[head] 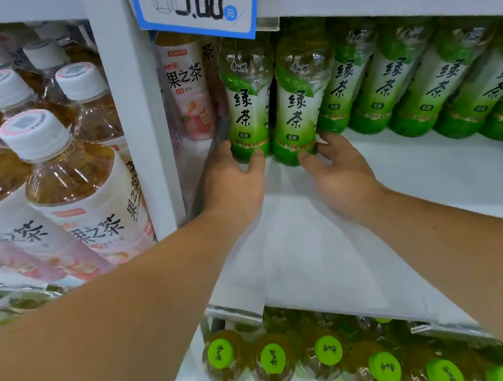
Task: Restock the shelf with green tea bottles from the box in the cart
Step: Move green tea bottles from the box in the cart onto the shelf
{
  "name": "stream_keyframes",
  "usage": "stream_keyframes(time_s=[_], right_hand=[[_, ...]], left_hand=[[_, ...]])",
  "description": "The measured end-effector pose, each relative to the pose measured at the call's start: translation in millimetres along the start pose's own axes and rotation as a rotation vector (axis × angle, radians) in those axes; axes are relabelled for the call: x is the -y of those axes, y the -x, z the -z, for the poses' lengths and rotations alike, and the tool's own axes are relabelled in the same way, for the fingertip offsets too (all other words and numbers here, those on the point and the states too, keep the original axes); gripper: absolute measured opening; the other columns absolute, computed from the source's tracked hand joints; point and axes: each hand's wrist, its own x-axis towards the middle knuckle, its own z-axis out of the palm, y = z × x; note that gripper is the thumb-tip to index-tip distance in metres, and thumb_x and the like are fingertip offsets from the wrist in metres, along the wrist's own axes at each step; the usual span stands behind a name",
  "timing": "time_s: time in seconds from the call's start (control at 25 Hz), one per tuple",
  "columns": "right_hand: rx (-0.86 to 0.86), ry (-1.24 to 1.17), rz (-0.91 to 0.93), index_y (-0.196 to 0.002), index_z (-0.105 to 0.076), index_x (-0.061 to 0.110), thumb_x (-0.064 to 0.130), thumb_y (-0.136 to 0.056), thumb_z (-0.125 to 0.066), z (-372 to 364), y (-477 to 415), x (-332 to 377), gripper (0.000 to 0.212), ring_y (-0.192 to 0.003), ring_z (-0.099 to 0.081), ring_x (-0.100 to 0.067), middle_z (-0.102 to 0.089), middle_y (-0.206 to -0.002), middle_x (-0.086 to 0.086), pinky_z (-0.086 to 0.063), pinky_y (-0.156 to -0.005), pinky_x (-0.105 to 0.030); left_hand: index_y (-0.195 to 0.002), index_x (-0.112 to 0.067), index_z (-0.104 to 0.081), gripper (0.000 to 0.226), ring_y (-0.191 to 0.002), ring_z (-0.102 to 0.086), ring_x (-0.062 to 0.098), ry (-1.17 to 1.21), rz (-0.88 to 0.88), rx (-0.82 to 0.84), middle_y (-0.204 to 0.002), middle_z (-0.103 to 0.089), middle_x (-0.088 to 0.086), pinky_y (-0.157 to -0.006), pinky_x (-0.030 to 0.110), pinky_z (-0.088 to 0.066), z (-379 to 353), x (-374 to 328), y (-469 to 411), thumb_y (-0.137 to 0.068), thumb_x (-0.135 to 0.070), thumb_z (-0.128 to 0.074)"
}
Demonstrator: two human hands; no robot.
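— Where were the bottles?
— Upright at the left end of the shelf, side by side: one green tea bottle in the left hand, a second bottle in the right hand.
— Properly gripped?
— Yes, fingers curled round each base. Held low, I'd say, so they could slide back level with the green row on the right.
— Why that corner?
— It was the gap beside the peach tea. Whether they stood against the back wall, I couldn't tell.
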Motion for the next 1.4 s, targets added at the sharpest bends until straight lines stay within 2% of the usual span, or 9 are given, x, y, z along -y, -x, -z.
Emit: stream_keyframes(time_s=[0.2, 0.4, 0.48, 0.6, 0.84, 0.92, 1.0, 1.12, 1.4], right_hand=[[0.014, -0.097, -0.075, -0.147, -0.044, 0.023, 0.035, -0.095, -0.063, 13.4, 23.4, 20.2, 0.056, -0.116, -0.055, -0.014, -0.054, -0.143, 0.002, -0.042, -0.094, -0.027], [0.024, -0.104, -0.070, -0.144, -0.048, 0.020, 0.030, -0.098, -0.058, 20.7, 76.5, 22.7, 0.048, -0.109, -0.053, -0.010, -0.055, -0.139, 0.001, -0.041, -0.091, -0.024], [0.045, -0.114, -0.109, -0.143, -0.049, 0.023, 0.031, -0.099, -0.056, 27.7, 107.3, 19.5, 0.045, -0.111, -0.051, -0.008, -0.055, -0.139, 0.002, -0.038, -0.094, -0.022], [0.110, -0.124, -0.210, -0.141, -0.049, 0.031, 0.035, -0.101, -0.051, 47.5, 159.5, 18.7, 0.040, -0.111, -0.051, -0.005, -0.056, -0.134, 0.011, -0.038, -0.078, -0.012], [0.144, -0.100, -0.377, -0.147, -0.044, 0.023, 0.037, -0.103, -0.050, 100.5, 269.2, 27.6, 0.047, -0.111, -0.051, -0.005, -0.053, -0.135, 0.009, -0.036, -0.069, -0.004], [0.115, -0.123, -0.435, -0.147, -0.045, 0.019, 0.035, -0.102, -0.051, 116.2, 307.0, 33.9, 0.048, -0.116, -0.052, -0.007, -0.053, -0.133, 0.005, -0.037, -0.075, -0.006], [0.089, -0.157, -0.468, -0.147, -0.045, 0.018, 0.036, -0.102, -0.052, 130.8, 341.8, 40.7, 0.049, -0.121, -0.050, -0.010, -0.052, -0.135, 0.003, -0.038, -0.088, -0.017], [0.058, -0.177, -0.515, -0.149, -0.042, 0.019, 0.036, -0.103, -0.049, 157.8, 389.9, 55.1, 0.050, -0.117, -0.046, -0.007, -0.049, -0.142, 0.003, -0.036, -0.091, -0.025], [-0.031, -0.196, -0.573, -0.149, -0.043, 0.020, 0.035, -0.102, -0.051, 224.8, 483.3, 53.0, 0.050, -0.124, -0.046, -0.007, -0.047, -0.149, 0.002, -0.037, -0.100, -0.026]], left_hand=[[-0.119, -0.026, -0.062, 0.052, -0.114, -0.059, 0.023, 0.028, 0.034, 0.118, -0.121, -0.065, -0.002, -0.104, 0.042, -0.046, 14.2, -14.8, 21.1, -0.080, -0.058, -0.049], [-0.140, -0.020, -0.054, 0.051, -0.126, -0.052, 0.019, 0.024, 0.191, 0.280, -0.140, -0.056, 0.001, -0.110, 0.035, -0.038, 41.2, -25.4, 67.6, -0.098, -0.048, -0.052], [-0.137, -0.025, -0.056, 0.046, -0.122, -0.053, 0.014, 0.060, 0.242, 0.331, -0.137, -0.058, -0.004, -0.106, 0.031, -0.039, 51.7, -28.9, 92.4, -0.099, -0.050, -0.050], [-0.135, -0.031, -0.056, 0.046, -0.120, -0.051, 0.010, 0.056, 0.300, 0.454, -0.136, -0.056, -0.009, -0.099, 0.027, -0.036, 65.7, -46.9, 133.9, -0.098, -0.055, -0.045], [-0.141, -0.028, -0.051, 0.048, -0.118, -0.050, 0.010, 0.036, 0.367, 0.582, -0.136, -0.054, -0.009, -0.083, 0.025, -0.043, 112.3, -114.4, 216.6, -0.100, -0.053, -0.047], [-0.140, -0.025, -0.052, 0.046, -0.121, -0.051, 0.010, 0.032, 0.398, 0.610, -0.134, -0.055, -0.009, -0.092, 0.027, -0.039, 128.9, -135.9, 249.8, -0.101, -0.049, -0.048], [-0.142, -0.023, -0.051, 0.048, -0.126, -0.049, 0.012, 0.022, 0.424, 0.633, -0.139, -0.054, -0.006, -0.096, 0.027, -0.034, 142.6, -155.4, 288.4, -0.102, -0.047, -0.048], [-0.148, -0.021, -0.046, 0.051, -0.133, -0.044, 0.012, 0.015, 0.458, 0.664, -0.151, -0.046, -0.003, -0.099, 0.027, -0.032, 155.5, -188.1, 343.4, -0.103, -0.046, -0.047], [-0.150, -0.024, -0.043, 0.053, -0.119, -0.041, 0.003, 0.055, 0.436, 0.694, -0.140, -0.047, -0.011, -0.097, 0.029, -0.033, 170.2, -258.8, 398.0, -0.102, -0.046, -0.048]])
